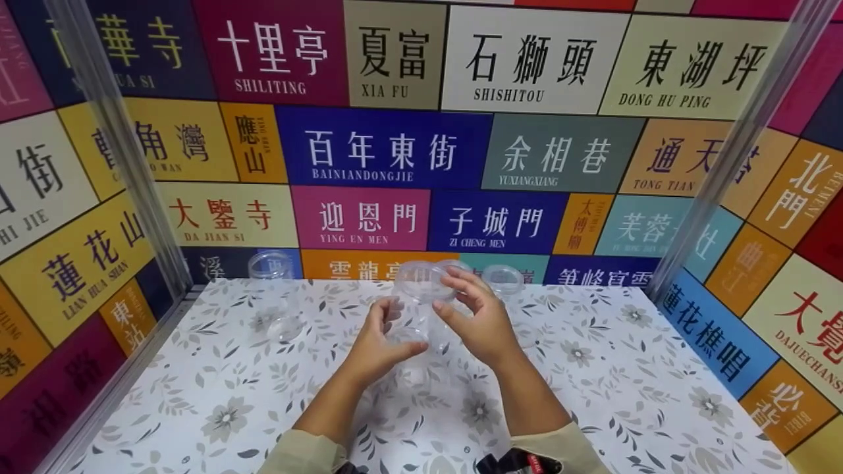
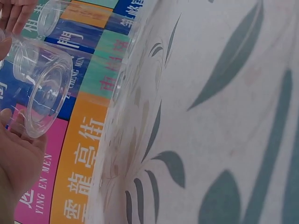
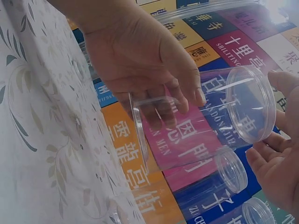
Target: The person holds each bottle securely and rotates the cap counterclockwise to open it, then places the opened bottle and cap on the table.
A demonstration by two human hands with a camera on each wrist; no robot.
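Observation:
A clear plastic jar [image 1: 416, 322] with a clear round lid [image 1: 421, 282] is held upright above the table. My left hand [image 1: 387, 339] grips its lower part, thumb in front and fingers round the far side, which show through the wall in the right wrist view. My right hand [image 1: 479, 317] is at the top, with thumb and fingers spread round the lid's edge. The jar's base [image 2: 49, 95] faces the camera in the left wrist view. Through the clear wall I see nothing inside the jar.
Another clear jar [image 1: 271, 289] stands at the table's left back. More clear jars stand behind the held one, including one with a round lid [image 1: 504, 278] to the right. The table has a leaf-patterned cover [image 1: 230, 415]. Coloured sign panels [image 1: 382, 148] and clear corner posts [image 1: 125, 131] enclose it.

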